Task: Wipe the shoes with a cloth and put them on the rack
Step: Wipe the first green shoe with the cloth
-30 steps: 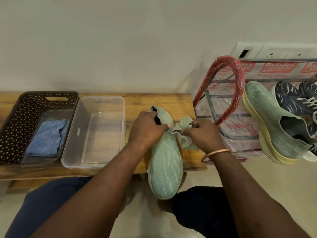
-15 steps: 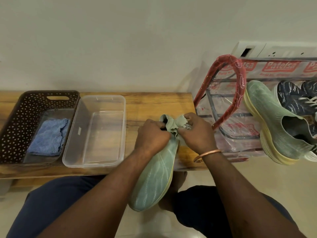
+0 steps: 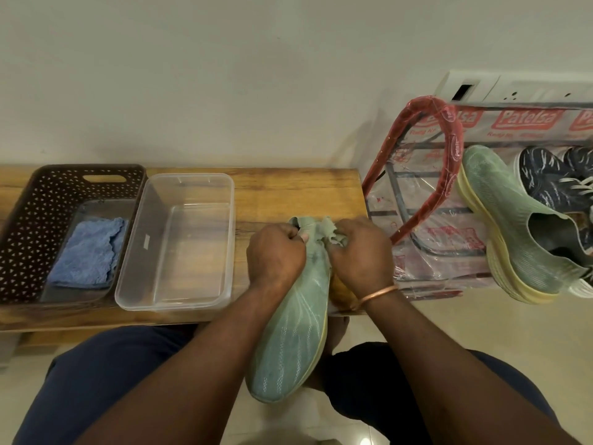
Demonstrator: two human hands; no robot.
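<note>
Wiping at the shoe collar

Gripping the green shoe (image 3: 288,342) by its collar in the curled left hand (image 3: 276,255), heel end above the wooden bench (image 3: 288,187), toe hanging toward the knees. Pinching the crumpled green cloth (image 3: 327,232) in the right hand (image 3: 359,255), against the collar, just beside the left fingers.

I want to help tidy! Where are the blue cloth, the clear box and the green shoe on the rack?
blue cloth (image 3: 85,252): head view, middle of the cloth.
clear box (image 3: 189,252): head view, bare floor of the box.
green shoe on the rack (image 3: 507,220): head view, side of its upper.
</note>
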